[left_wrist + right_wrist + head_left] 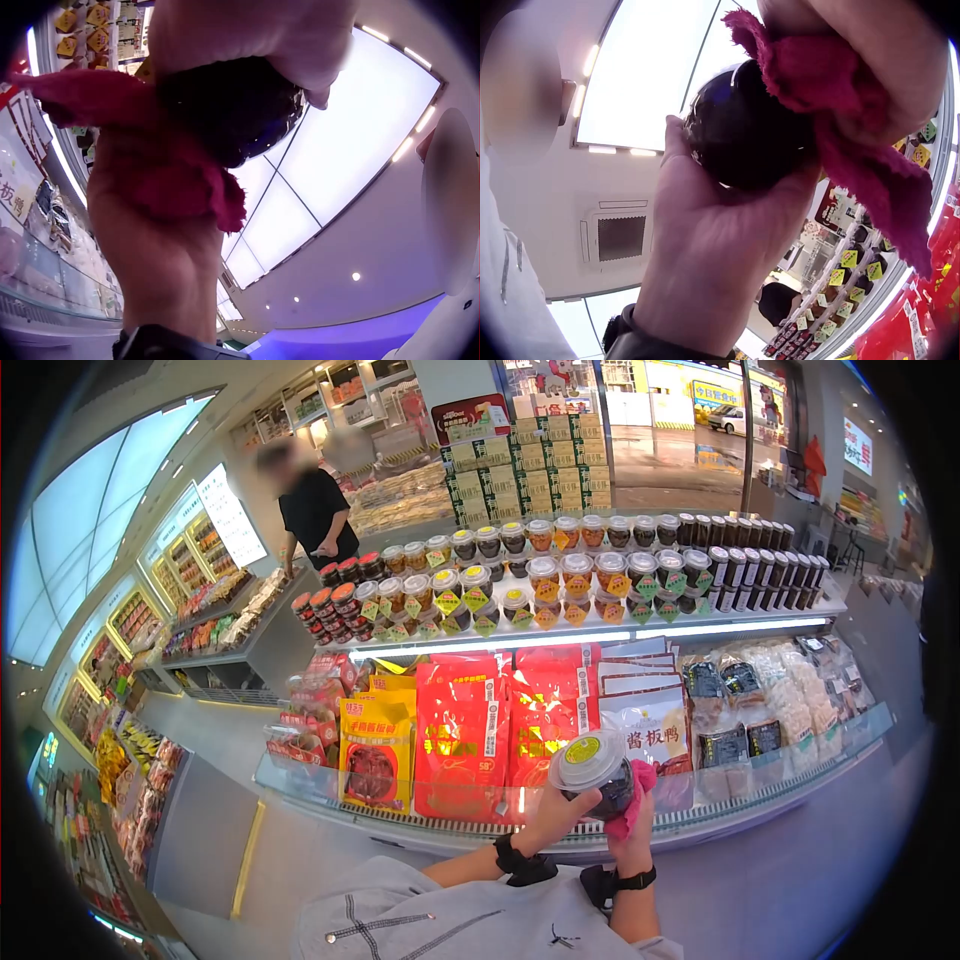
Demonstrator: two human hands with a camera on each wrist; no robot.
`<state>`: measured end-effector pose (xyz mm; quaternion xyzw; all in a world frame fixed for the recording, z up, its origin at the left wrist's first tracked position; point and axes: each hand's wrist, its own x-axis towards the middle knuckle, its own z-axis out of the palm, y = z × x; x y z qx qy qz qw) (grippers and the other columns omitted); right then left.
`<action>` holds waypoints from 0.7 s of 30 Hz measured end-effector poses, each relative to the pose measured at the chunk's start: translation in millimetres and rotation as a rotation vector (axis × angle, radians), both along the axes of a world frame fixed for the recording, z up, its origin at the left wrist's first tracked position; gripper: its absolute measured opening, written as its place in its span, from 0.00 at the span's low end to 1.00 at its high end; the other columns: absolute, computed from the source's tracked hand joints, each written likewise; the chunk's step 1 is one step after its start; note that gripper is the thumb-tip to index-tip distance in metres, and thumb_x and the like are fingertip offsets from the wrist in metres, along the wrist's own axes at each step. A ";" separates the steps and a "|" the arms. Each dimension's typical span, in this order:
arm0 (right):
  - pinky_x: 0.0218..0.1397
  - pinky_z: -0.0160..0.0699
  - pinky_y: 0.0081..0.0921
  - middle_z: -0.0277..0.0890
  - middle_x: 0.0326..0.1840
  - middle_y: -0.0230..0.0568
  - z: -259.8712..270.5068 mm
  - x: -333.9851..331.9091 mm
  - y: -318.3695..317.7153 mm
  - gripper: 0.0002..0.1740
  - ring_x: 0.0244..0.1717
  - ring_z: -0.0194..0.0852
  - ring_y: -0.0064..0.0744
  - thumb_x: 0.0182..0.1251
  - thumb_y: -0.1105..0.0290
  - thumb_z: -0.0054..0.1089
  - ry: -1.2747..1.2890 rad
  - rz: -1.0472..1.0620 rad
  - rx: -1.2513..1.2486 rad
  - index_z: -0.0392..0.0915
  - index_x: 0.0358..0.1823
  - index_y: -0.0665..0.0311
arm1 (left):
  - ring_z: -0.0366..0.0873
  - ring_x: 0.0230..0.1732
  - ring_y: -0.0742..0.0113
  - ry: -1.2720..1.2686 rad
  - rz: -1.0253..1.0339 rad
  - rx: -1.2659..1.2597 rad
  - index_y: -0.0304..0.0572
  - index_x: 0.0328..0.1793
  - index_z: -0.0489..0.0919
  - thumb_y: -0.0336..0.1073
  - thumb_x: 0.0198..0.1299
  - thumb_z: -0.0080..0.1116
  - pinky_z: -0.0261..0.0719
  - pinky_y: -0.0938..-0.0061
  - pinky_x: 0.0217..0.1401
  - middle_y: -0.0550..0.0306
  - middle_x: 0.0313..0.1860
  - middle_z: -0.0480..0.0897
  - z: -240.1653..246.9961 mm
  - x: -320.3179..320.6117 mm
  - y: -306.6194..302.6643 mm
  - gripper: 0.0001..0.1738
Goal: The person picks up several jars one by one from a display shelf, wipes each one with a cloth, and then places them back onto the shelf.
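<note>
A plastic jar [590,763] with a clear lid, a round yellow-green label and dark contents is raised before my body, tilted, over the front of the display case. My left hand [560,816] grips its side, thumb around the front. In the right wrist view that palm cups the dark jar bottom [742,127] from below. Bunched in my right hand [630,846] is a pink cloth [638,798], pressed against the jar's right side. The cloth [169,180] hangs past the fingers in the left wrist view and hides part of the jar.
Red bags [460,735], a yellow bag [375,750] and white packs [645,725] fill the case behind a low glass front [740,785]. Rows of lidded jars [575,568] stand on the shelf above. A person in black [318,510] stands at the back left.
</note>
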<state>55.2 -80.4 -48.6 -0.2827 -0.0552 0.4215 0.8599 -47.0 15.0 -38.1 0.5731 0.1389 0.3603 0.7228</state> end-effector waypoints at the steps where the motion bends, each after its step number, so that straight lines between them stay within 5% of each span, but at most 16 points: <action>1: 0.55 0.79 0.32 0.76 0.54 0.38 5.2 -0.5 -0.9 0.15 0.53 0.78 0.32 0.76 0.65 0.49 -0.012 -0.021 -0.025 0.70 0.59 0.61 | 0.69 0.66 0.63 -0.004 0.007 0.012 0.39 0.74 0.54 0.42 0.55 0.72 0.66 0.67 0.70 0.52 0.65 0.70 -1.1 -0.7 -2.5 0.47; 9: 0.43 0.82 0.29 0.77 0.51 0.38 36.0 -16.4 -6.4 0.14 0.45 0.81 0.32 0.76 0.61 0.48 -0.042 0.031 -0.061 0.71 0.56 0.59 | 0.68 0.66 0.64 -0.070 0.129 0.078 0.37 0.73 0.54 0.41 0.53 0.73 0.65 0.68 0.70 0.52 0.64 0.70 7.5 5.0 1.3 0.48; 10: 0.36 0.80 0.25 0.78 0.48 0.36 19.5 -14.5 -3.0 0.13 0.41 0.80 0.28 0.76 0.62 0.49 0.007 0.034 -0.083 0.72 0.56 0.59 | 0.68 0.66 0.64 -0.071 0.168 0.112 0.37 0.73 0.54 0.40 0.54 0.73 0.65 0.68 0.70 0.52 0.64 0.70 9.7 6.2 0.6 0.48; 13: 0.34 0.78 0.23 0.78 0.44 0.33 0.1 -8.2 -7.4 0.13 0.38 0.79 0.25 0.75 0.62 0.50 0.035 0.132 -0.101 0.73 0.55 0.58 | 0.69 0.66 0.65 -0.099 0.214 0.089 0.37 0.73 0.54 0.39 0.56 0.71 0.66 0.68 0.70 0.52 0.65 0.70 1.4 8.0 7.1 0.46; 19: 0.41 0.76 0.23 0.78 0.42 0.32 -13.8 4.2 -11.1 0.14 0.41 0.78 0.24 0.75 0.61 0.49 0.027 0.203 -0.073 0.73 0.54 0.59 | 0.69 0.66 0.65 -0.088 0.105 -0.047 0.36 0.73 0.56 0.40 0.57 0.71 0.66 0.68 0.70 0.52 0.64 0.71 -1.2 4.9 14.3 0.45; 21: 0.43 0.77 0.25 0.78 0.44 0.32 -21.3 3.2 -11.7 0.16 0.44 0.78 0.26 0.75 0.59 0.47 0.072 0.204 -0.034 0.73 0.55 0.59 | 0.69 0.66 0.64 -0.045 0.123 0.098 0.36 0.74 0.55 0.41 0.55 0.72 0.66 0.67 0.70 0.52 0.64 0.71 0.7 4.0 7.2 0.47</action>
